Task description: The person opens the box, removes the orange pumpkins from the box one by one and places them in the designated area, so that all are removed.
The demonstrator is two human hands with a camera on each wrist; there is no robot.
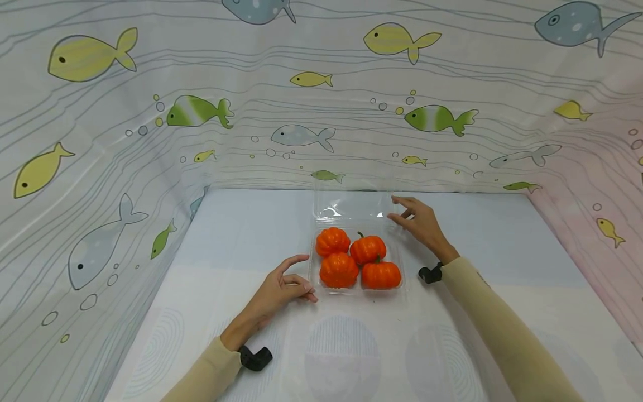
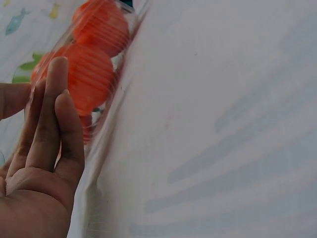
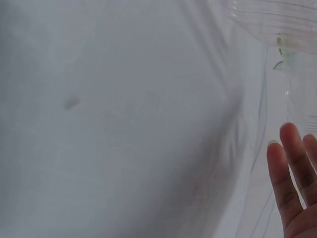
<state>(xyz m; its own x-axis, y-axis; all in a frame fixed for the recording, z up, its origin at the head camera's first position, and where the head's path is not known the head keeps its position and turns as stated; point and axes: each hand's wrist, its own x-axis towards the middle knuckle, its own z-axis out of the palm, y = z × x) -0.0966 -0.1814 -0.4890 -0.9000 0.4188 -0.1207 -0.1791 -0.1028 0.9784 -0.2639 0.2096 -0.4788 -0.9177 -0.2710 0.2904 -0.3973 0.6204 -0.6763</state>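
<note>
A clear plastic clamshell box sits on the table with its see-through lid raised at the back. Inside it are several small orange pumpkins, two of them showing green stems. At the box's left wall is my left hand, its fingertips right at the side. In the left wrist view its fingers are mostly straight, and pumpkins show behind them through the plastic. My right hand is at the lid's right edge with fingers loosely extended. The right wrist view shows its fingers beside the clear plastic.
A pale cloth with circle patterns covers the table. Behind and on both sides hang fish-printed sheets, the back one close behind the raised lid. A black wrist camera is on the left wrist, another on the right.
</note>
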